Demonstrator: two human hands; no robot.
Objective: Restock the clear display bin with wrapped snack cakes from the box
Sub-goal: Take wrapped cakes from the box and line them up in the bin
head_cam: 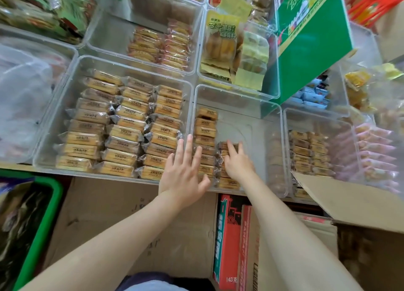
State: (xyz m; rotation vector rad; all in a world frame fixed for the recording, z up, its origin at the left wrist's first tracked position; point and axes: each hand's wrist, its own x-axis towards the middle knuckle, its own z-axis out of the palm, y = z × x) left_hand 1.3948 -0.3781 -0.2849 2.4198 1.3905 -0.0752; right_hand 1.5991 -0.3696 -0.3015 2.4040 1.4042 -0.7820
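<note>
- A shelf (13, 166) carried clear bins packed edge to edge, with cardboard cartons (135, 220) stacked below.
- The clear display bin (238, 94) held one full column of wrapped snack cakes (205, 129) along its left wall; its right half lay bare.
- The left hand (185, 170) rested flat, fingers straight, over that wall.
- The right hand (237, 161) pressed straight fingers on a short second stack (228, 182).
- The open box (358, 205) stood near, at the right.

Item counts, shelf and floor level

Hands: two, left hand (184, 170) and right hand (237, 162). Clear display bin (271, 115): two columns of wrapped snack cakes (205, 124), exact total obscured by the hands. Adjacent full bin (65, 89): three columns. Green carton (312, 41): one. Open cardboard box (354, 201): one.
</note>
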